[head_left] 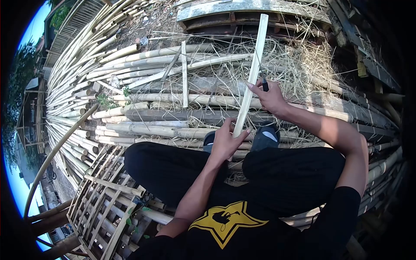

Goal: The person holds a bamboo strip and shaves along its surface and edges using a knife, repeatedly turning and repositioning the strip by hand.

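Note:
A long, pale split-bamboo strip (252, 71) rises slantwise from my lap toward the pallet at the top. My left hand (227, 139) grips its lower end, with the thumb stretched along the near side. Higher up, on the right of the strip, my right hand (269, 96) is closed round a dark pen-like tool (265, 84) whose tip points up. The thumb of that hand touches the strip's edge. Beneath both hands lie bamboo poles (173, 131) and dry shavings.
A thin upright slat (184, 73) lies across poles left of the strip. A wooden pallet (251, 8) stands at the top. Straw-like shavings (310, 65) cover the upper right. A woven bamboo frame (102, 208) sits lower left, near a curved pole (56, 149).

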### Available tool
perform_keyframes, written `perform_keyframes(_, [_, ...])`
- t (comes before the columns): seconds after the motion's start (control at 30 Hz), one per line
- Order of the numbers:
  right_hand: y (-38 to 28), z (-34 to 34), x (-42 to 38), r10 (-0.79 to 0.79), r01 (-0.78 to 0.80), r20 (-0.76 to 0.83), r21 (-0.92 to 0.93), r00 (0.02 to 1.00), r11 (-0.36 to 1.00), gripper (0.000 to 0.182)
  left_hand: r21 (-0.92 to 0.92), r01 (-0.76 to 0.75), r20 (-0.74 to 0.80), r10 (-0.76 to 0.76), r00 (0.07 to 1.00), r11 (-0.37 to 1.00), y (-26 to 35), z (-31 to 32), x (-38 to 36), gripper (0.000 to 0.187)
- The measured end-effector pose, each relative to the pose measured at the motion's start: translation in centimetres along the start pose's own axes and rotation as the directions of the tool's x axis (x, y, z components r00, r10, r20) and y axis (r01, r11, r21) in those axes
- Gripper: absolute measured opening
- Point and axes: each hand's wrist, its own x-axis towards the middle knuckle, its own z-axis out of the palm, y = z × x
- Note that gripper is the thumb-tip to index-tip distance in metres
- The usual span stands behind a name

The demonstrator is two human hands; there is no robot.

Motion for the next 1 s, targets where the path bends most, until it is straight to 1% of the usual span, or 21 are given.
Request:
perform_keyframes(0.03, [0.1, 0.3, -0.1, -0.029, 0.029, -0.006, -0.055, 1.000, 0.998, 0.037, -0.113, 0.127, 0.102, -0.116, 0.988, 0.985, 0.6, -0.2, 0.0, 0.049])
perform_keyframes(0.07, [0.1, 0.5, -0.1, -0.026, 0.026, -0.003, -0.056, 1.000, 0.998, 0.037, -0.211, 0.261, 0.214, -0.216, 0.953, 0.942, 1.3, -0.4, -0.1, 0.042])
perform_keyframes(0.1, [0.1, 0.7, -0.1, -0.070, 0.073, 0.025, -0.099, 0.997, 0.992, 0.039, -0.148, 0.283, 0.164, -0.259, 0.952, 0.948, 2.0, -0.5, -0.3, 0.035])
perform_keyframes(0.13, [0.2, 0.7, -0.2, -0.113, 0.120, 0.054, -0.140, 0.992, 0.983, 0.041, -0.148, 0.284, 0.165, -0.260, 0.951, 0.947, 1.5, -0.4, -0.2, 0.035])
perform_keyframes(0.17, [0.4, 0.5, -0.3, -0.111, 0.117, 0.053, -0.139, 0.992, 0.983, 0.041, -0.141, 0.209, 0.090, -0.198, 0.976, 0.968, 0.6, -0.2, 0.1, 0.036])
perform_keyframes(0.2, [0.6, 0.1, -0.5, -0.143, 0.170, 0.117, -0.270, 0.983, 0.948, 0.045, -0.129, 0.133, 0.013, -0.132, 0.991, 0.983, 0.4, -0.2, 0.2, 0.036])
perform_keyframes(0.23, [0.8, -0.2, -0.6, -0.168, 0.230, 0.188, -0.392, 0.968, 0.891, 0.051, -0.118, 0.173, 0.038, -0.169, 0.985, 0.978, 0.5, -0.3, 0.1, 0.038])
perform_keyframes(0.27, [0.8, -0.4, -0.6, -0.183, 0.295, 0.260, -0.502, 0.948, 0.813, 0.057, -0.119, 0.174, 0.034, -0.171, 0.985, 0.978, 0.4, -0.4, 0.1, 0.038])
perform_keyframes(0.3, [0.5, -0.4, -1.1, -0.136, 0.308, 0.323, -0.575, 0.937, 0.758, 0.058, -0.117, 0.163, 0.031, -0.160, 0.987, 0.980, 0.3, -0.4, 0.1, 0.035])
perform_keyframes(0.33, [0.7, -0.4, -1.4, -0.135, 0.309, 0.326, -0.575, 0.936, 0.758, 0.058, -0.114, 0.152, 0.032, -0.149, 0.988, 0.982, 0.1, -0.4, 0.1, 0.033])
perform_keyframes(0.4, [1.4, -0.5, -1.9, -0.134, 0.402, 0.445, -0.590, 0.885, 0.700, 0.049, -0.112, 0.158, 0.041, -0.154, 0.987, 0.981, -0.4, -0.3, 0.4, 0.033])
perform_keyframes(0.47, [1.5, -0.5, -2.3, -0.112, 0.402, 0.465, -0.591, 0.878, 0.700, 0.048, -0.112, 0.166, 0.047, -0.162, 0.986, 0.980, -0.7, -0.3, 0.5, 0.033])
perform_keyframes(0.53, [1.1, -0.4, -2.9, -0.146, 0.505, 0.567, -0.552, 0.811, 0.664, 0.045, -0.095, 0.134, -0.003, -0.135, 0.991, 0.986, -0.7, -0.3, 0.5, 0.035])
perform_keyframes(0.57, [1.4, -0.3, -2.9, -0.143, 0.505, 0.569, -0.552, 0.810, 0.663, 0.045, -0.098, 0.136, -0.003, -0.137, 0.991, 0.986, -0.9, -0.2, 0.6, 0.035])
perform_keyframes(0.67, [2.6, -0.3, -2.7, -0.140, 0.510, 0.573, -0.557, 0.807, 0.655, 0.050, -0.018, 0.081, -0.045, -0.081, 0.996, 0.997, -1.0, -0.2, 0.6, 0.039])
perform_keyframes(0.73, [2.7, -0.7, -2.2, -0.124, 0.539, 0.605, -0.575, 0.787, 0.616, 0.050, -0.009, 0.206, 0.068, -0.205, 0.976, 0.979, 0.2, -0.8, 0.3, 0.040])
perform_keyframes(0.77, [2.7, -0.7, -1.9, -0.124, 0.537, 0.603, -0.577, 0.788, 0.615, 0.050, -0.009, 0.204, 0.070, -0.203, 0.977, 0.979, 0.0, -0.7, 0.3, 0.040])
perform_keyframes(0.83, [3.0, -0.8, -1.5, -0.085, 0.538, 0.621, -0.593, 0.779, 0.600, 0.051, -0.015, 0.122, 0.019, -0.122, 0.992, 0.992, -0.3, -0.5, 0.1, 0.041])
perform_keyframes(0.87, [3.2, -1.0, -1.4, -0.083, 0.536, 0.620, -0.594, 0.780, 0.600, 0.051, -0.015, 0.123, 0.021, -0.123, 0.992, 0.992, -0.2, -0.5, 0.0, 0.041])
perform_keyframes(0.93, [3.3, -1.3, -0.9, -0.113, 0.554, 0.609, -0.609, 0.785, 0.567, 0.052, -0.005, 0.186, 0.050, -0.185, 0.981, 0.983, 0.3, -0.7, -0.1, 0.037])
perform_keyframes(1.0, [3.0, -1.5, -0.2, -0.115, 0.569, 0.613, -0.625, 0.782, 0.534, 0.052, -0.015, 0.188, 0.056, -0.187, 0.981, 0.982, -0.2, -0.8, 0.2, 0.040])
